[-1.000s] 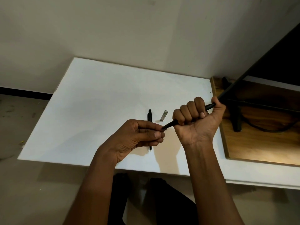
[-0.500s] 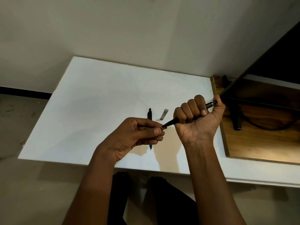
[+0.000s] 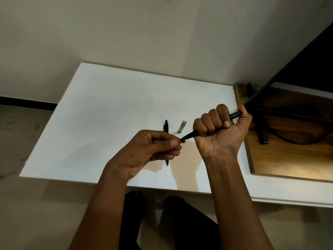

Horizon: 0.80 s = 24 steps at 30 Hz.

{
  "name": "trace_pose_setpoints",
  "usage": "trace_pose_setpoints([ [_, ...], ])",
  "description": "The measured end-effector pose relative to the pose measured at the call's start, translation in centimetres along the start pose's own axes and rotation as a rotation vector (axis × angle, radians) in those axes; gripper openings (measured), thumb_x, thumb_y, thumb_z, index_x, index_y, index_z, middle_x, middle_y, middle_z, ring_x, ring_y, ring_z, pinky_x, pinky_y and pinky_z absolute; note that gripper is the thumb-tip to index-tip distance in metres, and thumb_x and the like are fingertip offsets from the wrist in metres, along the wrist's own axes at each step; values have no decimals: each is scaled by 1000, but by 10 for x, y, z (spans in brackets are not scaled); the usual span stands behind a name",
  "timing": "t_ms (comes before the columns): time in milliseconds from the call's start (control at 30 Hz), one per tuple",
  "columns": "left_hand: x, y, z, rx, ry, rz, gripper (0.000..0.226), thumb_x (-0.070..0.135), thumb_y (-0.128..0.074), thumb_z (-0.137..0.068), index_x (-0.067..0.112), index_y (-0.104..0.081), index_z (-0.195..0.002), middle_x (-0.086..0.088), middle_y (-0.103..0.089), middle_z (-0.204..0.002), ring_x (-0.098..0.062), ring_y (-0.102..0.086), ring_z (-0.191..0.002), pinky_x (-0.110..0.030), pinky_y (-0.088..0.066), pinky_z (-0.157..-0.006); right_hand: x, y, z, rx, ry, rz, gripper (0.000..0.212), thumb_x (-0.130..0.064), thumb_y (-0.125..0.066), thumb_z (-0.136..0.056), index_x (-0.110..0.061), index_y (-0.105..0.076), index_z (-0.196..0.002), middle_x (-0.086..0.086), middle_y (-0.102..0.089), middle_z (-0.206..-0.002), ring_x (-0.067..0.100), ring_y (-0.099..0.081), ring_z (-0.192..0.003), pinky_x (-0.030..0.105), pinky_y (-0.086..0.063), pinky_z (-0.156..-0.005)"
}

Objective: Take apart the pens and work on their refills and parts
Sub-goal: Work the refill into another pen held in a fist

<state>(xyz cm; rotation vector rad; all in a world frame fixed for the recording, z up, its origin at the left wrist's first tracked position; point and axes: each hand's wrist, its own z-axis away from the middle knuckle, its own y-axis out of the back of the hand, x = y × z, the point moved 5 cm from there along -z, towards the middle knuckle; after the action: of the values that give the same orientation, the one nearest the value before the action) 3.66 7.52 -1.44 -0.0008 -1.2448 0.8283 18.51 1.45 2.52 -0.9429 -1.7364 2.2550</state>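
Right hand (image 3: 220, 134) fists a black pen (image 3: 189, 136) (tip leftward); left hand (image 3: 153, 148) fingers pinch its tip.

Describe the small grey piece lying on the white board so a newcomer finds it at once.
Start at the big white rectangular board. Near its middle a slim black pen lies flat; the small grey boxy piece lies just right of it, untouched. It alone is short, pale and square-ended.

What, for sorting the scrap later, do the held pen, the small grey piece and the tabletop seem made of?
Held pen: probably plastic, black with a dull sheen on its barrel. Small grey piece: likely plastic, translucent grey, though too small to be sure. Tabletop: smooth matte white, perhaps laminate or painted board; no grain shows.
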Motion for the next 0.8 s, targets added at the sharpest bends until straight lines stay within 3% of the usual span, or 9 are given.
trace_pose_setpoints([
  [667,-1,2,-1,13,-2,-12,33,29,-86,-65,14,-82,-95,-12,-80,-93,-19,-77,-85,-21,-59,-74,0,-1,1,15,4,29,53,-49,-40,-89,-18,-34,-46,-6,-14,-46,10,-11,-40,21,-16,-41],
  [800,-1,2,-1,15,0,-13,32,28,-85,-66,14,-82,-94,-13,-79,-93,-20,-77,-85,-22,-59,-73,1,-2,0,10,-4,31,62,-54,-32,-96,-18,-34,-46,-6,-14,-46,10,-10,-41,22,-14,-42],
])
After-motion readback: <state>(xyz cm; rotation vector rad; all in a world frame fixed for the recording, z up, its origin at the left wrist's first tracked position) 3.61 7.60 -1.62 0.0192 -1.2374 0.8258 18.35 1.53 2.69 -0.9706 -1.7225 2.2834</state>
